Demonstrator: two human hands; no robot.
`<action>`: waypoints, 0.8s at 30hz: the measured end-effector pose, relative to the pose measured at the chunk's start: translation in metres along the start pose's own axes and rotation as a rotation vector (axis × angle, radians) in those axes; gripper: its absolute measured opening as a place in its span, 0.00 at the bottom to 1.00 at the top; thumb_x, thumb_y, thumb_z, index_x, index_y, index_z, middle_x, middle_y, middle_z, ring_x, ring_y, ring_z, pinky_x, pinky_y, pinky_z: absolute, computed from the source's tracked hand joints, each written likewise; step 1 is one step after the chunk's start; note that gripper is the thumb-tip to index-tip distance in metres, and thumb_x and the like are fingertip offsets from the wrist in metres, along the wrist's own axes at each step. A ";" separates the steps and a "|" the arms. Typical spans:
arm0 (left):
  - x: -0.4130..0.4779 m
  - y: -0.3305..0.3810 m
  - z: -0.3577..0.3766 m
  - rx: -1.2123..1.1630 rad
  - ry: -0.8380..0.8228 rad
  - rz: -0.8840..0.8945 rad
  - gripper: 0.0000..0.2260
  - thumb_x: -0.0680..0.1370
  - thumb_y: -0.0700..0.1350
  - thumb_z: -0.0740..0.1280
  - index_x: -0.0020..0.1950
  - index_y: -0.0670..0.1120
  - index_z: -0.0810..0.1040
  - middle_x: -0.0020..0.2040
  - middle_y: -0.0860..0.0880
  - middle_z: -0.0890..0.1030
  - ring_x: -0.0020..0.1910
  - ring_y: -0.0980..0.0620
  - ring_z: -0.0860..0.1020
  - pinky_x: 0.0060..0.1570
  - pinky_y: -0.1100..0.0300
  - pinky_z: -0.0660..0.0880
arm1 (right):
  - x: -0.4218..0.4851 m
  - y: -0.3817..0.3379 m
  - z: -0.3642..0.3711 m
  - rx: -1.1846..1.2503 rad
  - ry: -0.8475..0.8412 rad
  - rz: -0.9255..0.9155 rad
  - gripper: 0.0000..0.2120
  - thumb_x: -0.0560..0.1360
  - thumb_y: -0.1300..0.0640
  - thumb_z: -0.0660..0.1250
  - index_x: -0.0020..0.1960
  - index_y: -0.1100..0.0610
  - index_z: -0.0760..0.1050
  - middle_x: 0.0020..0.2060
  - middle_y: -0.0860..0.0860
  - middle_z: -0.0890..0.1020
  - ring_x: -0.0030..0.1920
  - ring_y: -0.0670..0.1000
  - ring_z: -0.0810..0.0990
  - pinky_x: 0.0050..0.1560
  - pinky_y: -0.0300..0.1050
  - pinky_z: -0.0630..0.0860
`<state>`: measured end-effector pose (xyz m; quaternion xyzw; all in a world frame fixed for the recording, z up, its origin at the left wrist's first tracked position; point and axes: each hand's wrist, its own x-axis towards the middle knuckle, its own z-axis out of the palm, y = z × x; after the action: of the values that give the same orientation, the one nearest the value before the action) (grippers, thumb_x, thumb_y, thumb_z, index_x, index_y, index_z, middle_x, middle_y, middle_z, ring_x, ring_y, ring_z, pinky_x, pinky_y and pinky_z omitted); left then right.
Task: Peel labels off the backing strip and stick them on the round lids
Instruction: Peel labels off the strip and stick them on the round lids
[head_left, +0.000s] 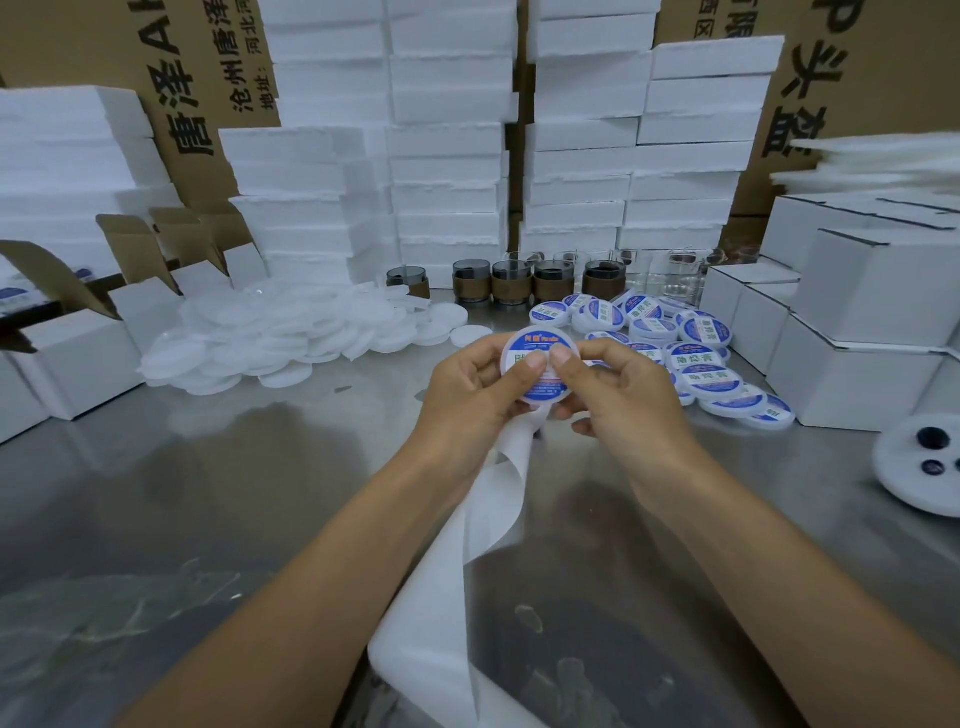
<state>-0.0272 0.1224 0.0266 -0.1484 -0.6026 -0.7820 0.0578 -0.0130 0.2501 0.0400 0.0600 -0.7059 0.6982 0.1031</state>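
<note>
One lid (540, 340) in the fingers (530, 366), one backing strip (467, 545) below them, five sleeved cups (511, 283) beyond, uncountable loose lids (270, 338) either side

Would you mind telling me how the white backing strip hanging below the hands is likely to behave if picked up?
The backing strip is probably floppy: it curls and twists as it hangs below the lid. It looks thin and slightly translucent, so likely very light and easily creased.

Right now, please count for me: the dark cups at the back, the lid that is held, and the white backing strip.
Dark cups: 5
Held lid: 1
Backing strip: 1
Total: 7
</note>
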 end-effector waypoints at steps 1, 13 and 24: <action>-0.001 0.000 0.001 -0.001 -0.005 0.006 0.13 0.68 0.45 0.71 0.51 0.45 0.80 0.43 0.48 0.84 0.42 0.51 0.82 0.49 0.56 0.78 | 0.000 0.000 0.000 -0.003 0.008 -0.015 0.03 0.75 0.53 0.67 0.44 0.52 0.76 0.25 0.44 0.81 0.25 0.40 0.76 0.27 0.30 0.71; -0.001 0.000 -0.002 0.100 0.011 0.021 0.14 0.70 0.33 0.72 0.54 0.45 0.78 0.47 0.47 0.84 0.44 0.53 0.82 0.48 0.62 0.79 | 0.003 0.006 -0.005 0.038 -0.007 -0.055 0.06 0.72 0.56 0.70 0.48 0.49 0.76 0.26 0.46 0.81 0.26 0.42 0.77 0.29 0.31 0.73; 0.001 -0.001 -0.003 0.147 0.034 0.026 0.08 0.77 0.38 0.66 0.53 0.47 0.80 0.46 0.48 0.85 0.43 0.53 0.83 0.43 0.62 0.79 | 0.005 0.014 -0.003 -0.140 0.001 -0.214 0.08 0.73 0.56 0.70 0.47 0.45 0.73 0.31 0.49 0.82 0.30 0.46 0.79 0.36 0.38 0.76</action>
<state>-0.0292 0.1197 0.0255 -0.1382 -0.6555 -0.7371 0.0892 -0.0213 0.2539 0.0273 0.1271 -0.7425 0.6321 0.1815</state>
